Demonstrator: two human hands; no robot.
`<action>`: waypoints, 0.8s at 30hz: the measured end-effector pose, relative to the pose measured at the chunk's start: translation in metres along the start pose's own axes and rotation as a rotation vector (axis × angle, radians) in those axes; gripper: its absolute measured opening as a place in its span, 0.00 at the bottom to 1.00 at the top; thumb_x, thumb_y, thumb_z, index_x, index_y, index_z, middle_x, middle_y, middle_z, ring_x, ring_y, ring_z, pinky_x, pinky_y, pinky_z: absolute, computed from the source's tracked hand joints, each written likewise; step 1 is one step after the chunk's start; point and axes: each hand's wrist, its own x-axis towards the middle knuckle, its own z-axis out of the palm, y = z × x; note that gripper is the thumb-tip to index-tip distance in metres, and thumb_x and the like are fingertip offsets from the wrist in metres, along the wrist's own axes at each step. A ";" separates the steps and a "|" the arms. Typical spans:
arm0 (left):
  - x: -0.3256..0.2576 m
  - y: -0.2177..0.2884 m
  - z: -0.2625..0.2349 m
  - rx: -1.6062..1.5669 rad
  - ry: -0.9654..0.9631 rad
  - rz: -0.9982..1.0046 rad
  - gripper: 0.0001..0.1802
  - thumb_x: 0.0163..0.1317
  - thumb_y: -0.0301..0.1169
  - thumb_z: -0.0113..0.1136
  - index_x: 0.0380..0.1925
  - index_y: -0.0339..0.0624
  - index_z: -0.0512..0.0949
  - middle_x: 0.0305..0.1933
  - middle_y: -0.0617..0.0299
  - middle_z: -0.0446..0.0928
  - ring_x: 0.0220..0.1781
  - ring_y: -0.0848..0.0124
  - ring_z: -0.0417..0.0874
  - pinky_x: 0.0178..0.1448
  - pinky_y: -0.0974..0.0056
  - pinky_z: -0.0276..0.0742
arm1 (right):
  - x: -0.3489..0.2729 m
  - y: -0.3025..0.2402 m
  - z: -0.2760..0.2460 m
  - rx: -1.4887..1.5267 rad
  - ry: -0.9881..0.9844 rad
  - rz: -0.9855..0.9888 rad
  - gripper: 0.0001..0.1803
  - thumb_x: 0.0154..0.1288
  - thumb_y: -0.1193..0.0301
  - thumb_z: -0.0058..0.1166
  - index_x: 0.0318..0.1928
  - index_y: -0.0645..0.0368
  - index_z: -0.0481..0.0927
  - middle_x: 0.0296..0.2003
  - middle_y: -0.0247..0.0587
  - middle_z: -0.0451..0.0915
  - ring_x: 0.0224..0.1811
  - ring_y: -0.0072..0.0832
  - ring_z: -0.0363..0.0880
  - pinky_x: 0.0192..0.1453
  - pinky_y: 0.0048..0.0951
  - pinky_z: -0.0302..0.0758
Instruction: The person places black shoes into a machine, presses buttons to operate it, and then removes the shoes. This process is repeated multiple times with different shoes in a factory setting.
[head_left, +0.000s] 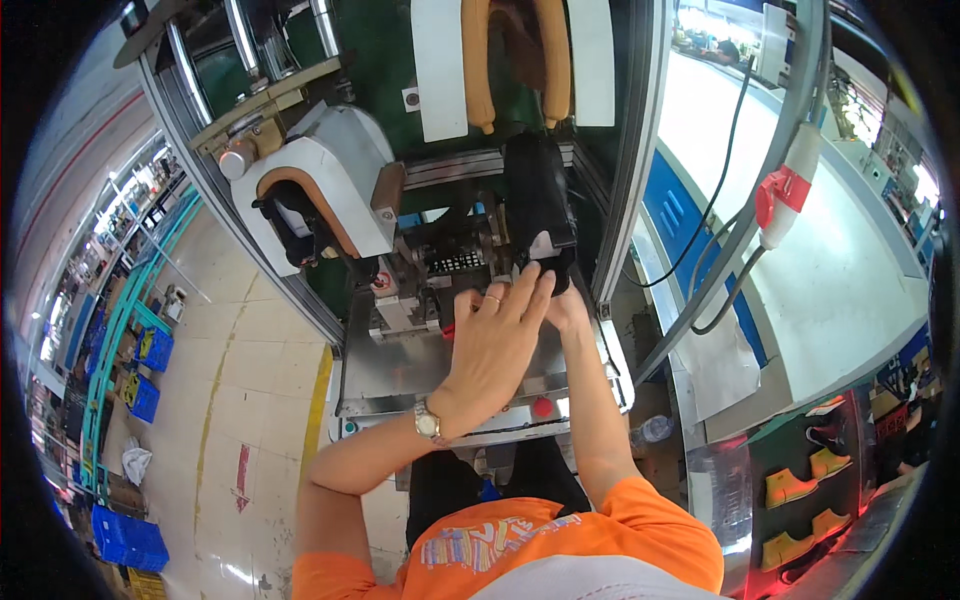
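At the right station of a bench machine, a black shoe upper with a small pale patch sits at the near end of a long black form. My left hand, with a ring and a wristwatch, lies over its near side with fingers stretched out, the fingertips touching the black material. On its right side, my right hand is closed at the upper's lower edge; most of its fingers are hidden. Another black upper sits in the left station, inside a brown pad within a white housing.
Above my hands hangs a white clamp with brown padded arms. A red button is on the machine's front edge. To the right, a red and white plug connector hangs by a frame post, near orange shoes on a rack. Blue crates stand at left.
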 end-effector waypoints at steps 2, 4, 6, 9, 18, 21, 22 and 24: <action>0.000 0.005 0.000 0.056 -0.043 -0.002 0.31 0.49 0.28 0.58 0.58 0.49 0.65 0.57 0.60 0.65 0.42 0.66 0.71 0.44 0.59 0.62 | -0.005 0.001 0.008 -0.068 0.021 -0.092 0.16 0.61 0.80 0.46 0.50 0.52 0.69 0.44 0.34 0.76 0.47 0.25 0.75 0.49 0.33 0.74; -0.003 0.011 0.005 0.052 -0.038 -0.061 0.33 0.48 0.27 0.58 0.58 0.50 0.65 0.57 0.59 0.64 0.43 0.65 0.71 0.44 0.58 0.64 | -0.002 0.002 0.005 -0.149 0.025 -0.139 0.16 0.61 0.81 0.47 0.48 0.52 0.70 0.41 0.33 0.77 0.43 0.24 0.76 0.47 0.30 0.75; -0.001 0.018 0.012 0.011 -0.021 -0.089 0.34 0.48 0.26 0.58 0.59 0.51 0.64 0.58 0.57 0.63 0.43 0.63 0.72 0.43 0.57 0.65 | 0.010 -0.003 -0.009 -0.144 0.048 -0.222 0.15 0.59 0.83 0.46 0.45 0.52 0.71 0.37 0.32 0.78 0.37 0.21 0.77 0.42 0.25 0.76; -0.004 0.022 0.016 -0.033 -0.015 -0.137 0.36 0.47 0.25 0.59 0.59 0.53 0.63 0.59 0.56 0.61 0.44 0.61 0.72 0.44 0.56 0.67 | 0.010 0.007 -0.008 -0.031 0.139 -0.183 0.13 0.60 0.82 0.46 0.44 0.53 0.72 0.37 0.35 0.79 0.37 0.24 0.78 0.41 0.25 0.77; -0.007 0.024 0.026 -0.032 -0.023 -0.156 0.39 0.44 0.23 0.59 0.60 0.55 0.62 0.59 0.57 0.60 0.43 0.60 0.72 0.46 0.54 0.66 | 0.032 0.032 -0.019 0.082 0.262 -0.265 0.08 0.61 0.79 0.46 0.41 0.56 0.74 0.37 0.41 0.79 0.35 0.28 0.79 0.36 0.28 0.78; -0.009 0.021 0.026 -0.041 -0.022 -0.159 0.39 0.44 0.22 0.58 0.60 0.55 0.62 0.59 0.57 0.60 0.42 0.61 0.72 0.45 0.54 0.66 | 0.031 0.029 -0.020 0.039 0.275 -0.248 0.09 0.60 0.79 0.47 0.41 0.56 0.73 0.37 0.40 0.78 0.35 0.27 0.78 0.37 0.27 0.77; -0.010 0.020 0.026 -0.045 -0.022 -0.159 0.39 0.44 0.22 0.58 0.60 0.55 0.62 0.59 0.57 0.60 0.42 0.61 0.72 0.45 0.54 0.66 | 0.028 0.030 -0.020 0.029 0.281 -0.242 0.09 0.60 0.79 0.47 0.42 0.57 0.73 0.37 0.40 0.78 0.35 0.27 0.78 0.38 0.27 0.77; -0.010 0.020 0.027 -0.060 -0.021 -0.155 0.39 0.44 0.22 0.58 0.60 0.55 0.62 0.59 0.57 0.60 0.41 0.61 0.72 0.45 0.55 0.66 | 0.027 0.030 -0.022 0.003 0.287 -0.246 0.10 0.60 0.79 0.48 0.42 0.57 0.73 0.37 0.40 0.78 0.36 0.27 0.77 0.38 0.27 0.76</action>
